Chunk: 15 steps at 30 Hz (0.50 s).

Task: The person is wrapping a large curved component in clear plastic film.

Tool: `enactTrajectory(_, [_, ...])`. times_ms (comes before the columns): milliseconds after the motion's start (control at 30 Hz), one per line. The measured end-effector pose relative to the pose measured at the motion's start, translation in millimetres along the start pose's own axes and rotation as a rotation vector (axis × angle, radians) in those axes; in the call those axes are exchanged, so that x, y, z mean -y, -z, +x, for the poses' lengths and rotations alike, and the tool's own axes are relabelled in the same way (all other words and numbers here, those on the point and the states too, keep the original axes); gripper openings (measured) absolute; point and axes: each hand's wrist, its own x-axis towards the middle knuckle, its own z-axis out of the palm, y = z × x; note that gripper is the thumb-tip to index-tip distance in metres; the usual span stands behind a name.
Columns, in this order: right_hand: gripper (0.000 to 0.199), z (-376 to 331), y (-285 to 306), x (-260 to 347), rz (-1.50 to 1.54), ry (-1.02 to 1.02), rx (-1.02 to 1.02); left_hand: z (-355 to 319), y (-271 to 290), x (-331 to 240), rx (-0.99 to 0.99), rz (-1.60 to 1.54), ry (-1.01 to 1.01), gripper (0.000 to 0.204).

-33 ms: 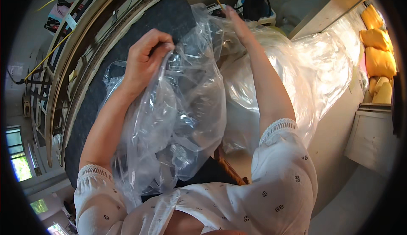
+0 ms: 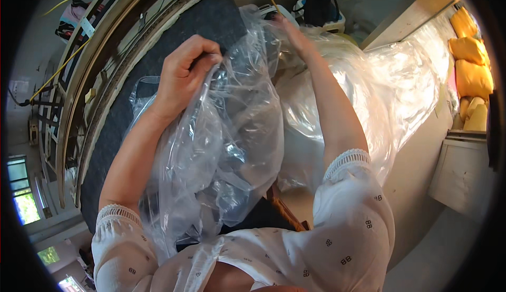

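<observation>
Pinching left hand (image 2: 185, 66): curled on clear plastic film (image 2: 240, 128), above the dark tabletop (image 2: 213, 20).
Right hand (image 2: 296, 35): extended beside the film; whether it grips anything, I cannot tell.

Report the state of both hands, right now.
Left hand: closed, pinching clear, crinkled plastic sheeting.
Right hand: seen edge-on near the sheeting; whether it is open or gripping cannot be told.

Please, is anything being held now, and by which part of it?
The left hand pinches the clear plastic sheet at an upper edge or fold; whether the right hand grips any of it cannot be told.
</observation>
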Motion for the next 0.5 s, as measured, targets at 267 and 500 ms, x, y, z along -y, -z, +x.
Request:
enactTrajectory(267, [0.024,-18,29,-168,-0.782,-0.780,0.802,15,-4,0,0.054,0.000,0.040,0.005])
enactTrajectory(500, [0.029,95,19,-82,-0.487,0.020,-0.052,17,2,3,0.101,-0.038,0.053,0.006])
